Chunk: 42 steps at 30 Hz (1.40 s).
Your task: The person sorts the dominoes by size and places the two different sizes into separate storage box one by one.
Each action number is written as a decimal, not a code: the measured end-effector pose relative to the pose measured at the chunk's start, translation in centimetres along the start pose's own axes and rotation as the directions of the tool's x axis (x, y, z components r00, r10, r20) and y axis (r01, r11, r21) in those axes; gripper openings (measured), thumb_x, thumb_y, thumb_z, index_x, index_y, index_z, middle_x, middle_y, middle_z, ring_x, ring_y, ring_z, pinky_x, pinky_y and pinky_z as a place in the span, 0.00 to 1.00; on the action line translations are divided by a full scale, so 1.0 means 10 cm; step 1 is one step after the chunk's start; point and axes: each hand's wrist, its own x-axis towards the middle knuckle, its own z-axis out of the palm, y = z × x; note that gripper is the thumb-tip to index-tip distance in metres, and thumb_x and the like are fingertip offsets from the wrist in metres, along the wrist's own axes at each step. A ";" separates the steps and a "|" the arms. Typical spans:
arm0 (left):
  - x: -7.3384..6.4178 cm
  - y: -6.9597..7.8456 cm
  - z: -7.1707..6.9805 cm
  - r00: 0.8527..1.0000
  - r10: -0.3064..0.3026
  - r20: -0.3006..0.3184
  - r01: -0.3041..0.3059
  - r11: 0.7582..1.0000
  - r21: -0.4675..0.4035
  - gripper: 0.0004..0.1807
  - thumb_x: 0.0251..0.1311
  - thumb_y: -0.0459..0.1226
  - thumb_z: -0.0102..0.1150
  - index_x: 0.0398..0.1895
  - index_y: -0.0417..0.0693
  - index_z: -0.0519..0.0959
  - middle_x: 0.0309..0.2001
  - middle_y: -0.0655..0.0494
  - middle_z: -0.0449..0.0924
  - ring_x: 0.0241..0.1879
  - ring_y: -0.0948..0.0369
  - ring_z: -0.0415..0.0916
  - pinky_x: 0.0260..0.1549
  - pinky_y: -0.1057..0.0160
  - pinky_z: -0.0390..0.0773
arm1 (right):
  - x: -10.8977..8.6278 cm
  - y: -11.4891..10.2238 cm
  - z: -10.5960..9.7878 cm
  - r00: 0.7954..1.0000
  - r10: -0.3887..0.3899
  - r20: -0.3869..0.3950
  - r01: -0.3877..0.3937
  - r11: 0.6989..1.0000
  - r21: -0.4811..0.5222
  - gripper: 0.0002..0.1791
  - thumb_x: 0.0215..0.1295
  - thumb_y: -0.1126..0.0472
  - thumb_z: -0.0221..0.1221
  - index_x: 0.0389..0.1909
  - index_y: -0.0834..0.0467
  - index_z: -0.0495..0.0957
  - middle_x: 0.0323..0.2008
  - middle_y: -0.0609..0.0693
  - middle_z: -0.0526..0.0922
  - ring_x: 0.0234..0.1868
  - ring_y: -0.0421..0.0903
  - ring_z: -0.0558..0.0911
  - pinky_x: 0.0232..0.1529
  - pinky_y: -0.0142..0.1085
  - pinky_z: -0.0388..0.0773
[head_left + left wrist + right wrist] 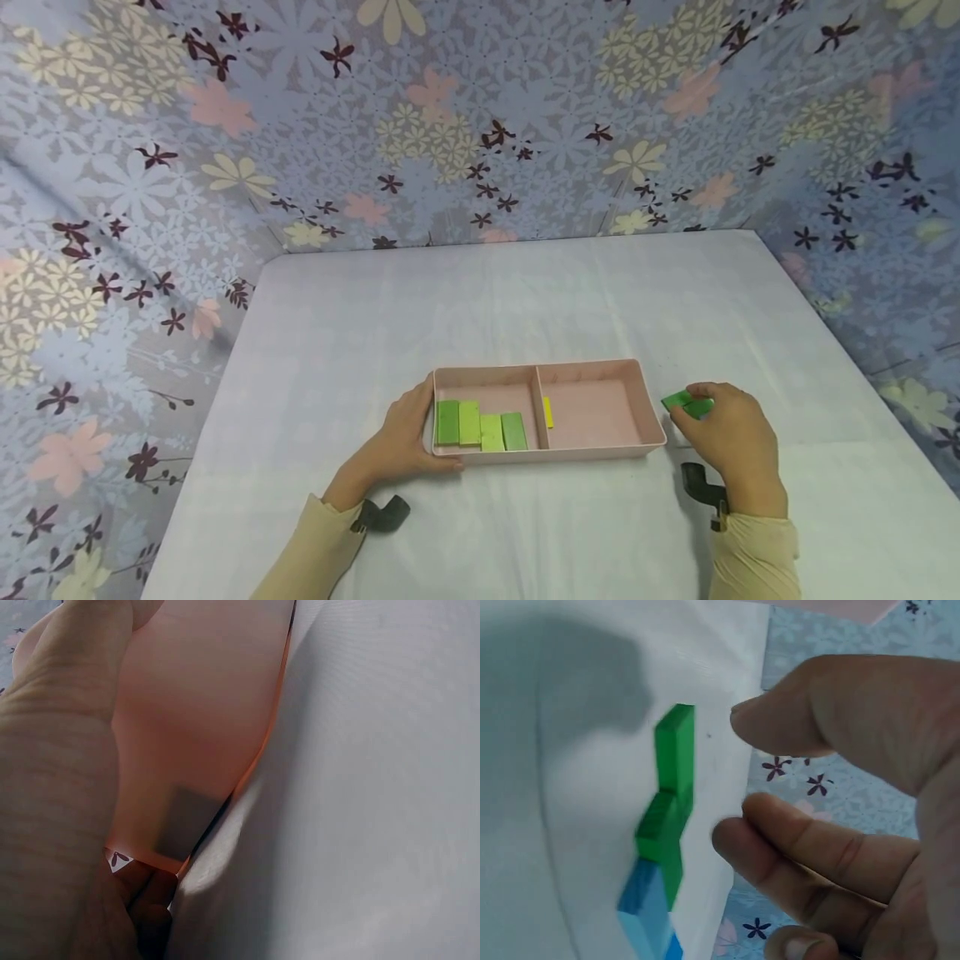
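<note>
A pink two-compartment box (597, 409) lies on the table. My left hand (401, 433) grips its left end, thumb along the near wall; the left wrist view shows the pink wall (202, 712) close up. Several green and lime blocks (469, 423) stand in a row in the left compartment. A yellow block (548, 412) leans by the divider in the right one. My right hand (731, 429) hovers right of the box, thumb and fingers apart. Beside its fingertips in the right wrist view are two green blocks (676, 750), apart from the hand, with a light blue block (645, 900) adjoining.
White cloth covers the table (525, 300). Behind and at the sides hangs flowered fabric (465, 125). A darker blue block (674, 949) shows partly at the bottom of the right wrist view. Dark camera mounts (382, 514) stick out at both wrists.
</note>
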 end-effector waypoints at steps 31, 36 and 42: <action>-0.01 0.01 -0.01 1.000 0.019 -0.006 -0.019 1.000 0.001 0.74 0.32 0.67 0.70 0.76 0.53 0.35 0.73 0.57 0.49 0.71 0.55 0.47 0.66 0.43 0.48 | 0.07 0.05 0.18 0.996 0.081 0.043 -0.077 0.993 -0.084 0.32 0.53 0.47 0.64 0.51 0.68 0.77 0.48 0.72 0.75 0.42 0.65 0.76 0.32 0.54 0.76; -0.01 0.00 -0.01 1.000 0.015 -0.005 -0.015 1.000 -0.004 0.73 0.32 0.68 0.70 0.76 0.56 0.34 0.73 0.60 0.49 0.71 0.57 0.47 0.66 0.44 0.47 | 0.07 0.07 0.18 0.997 0.067 0.038 -0.065 0.996 -0.059 0.32 0.52 0.47 0.65 0.50 0.68 0.77 0.44 0.72 0.76 0.39 0.64 0.77 0.31 0.53 0.75; 0.00 -0.01 -0.01 1.000 0.016 0.000 -0.016 1.000 0.004 0.73 0.32 0.67 0.70 0.76 0.59 0.33 0.73 0.61 0.50 0.70 0.58 0.48 0.67 0.45 0.47 | 0.08 0.06 0.17 0.998 0.055 0.015 -0.054 0.998 -0.041 0.31 0.50 0.47 0.68 0.49 0.65 0.79 0.43 0.69 0.78 0.38 0.63 0.77 0.28 0.51 0.74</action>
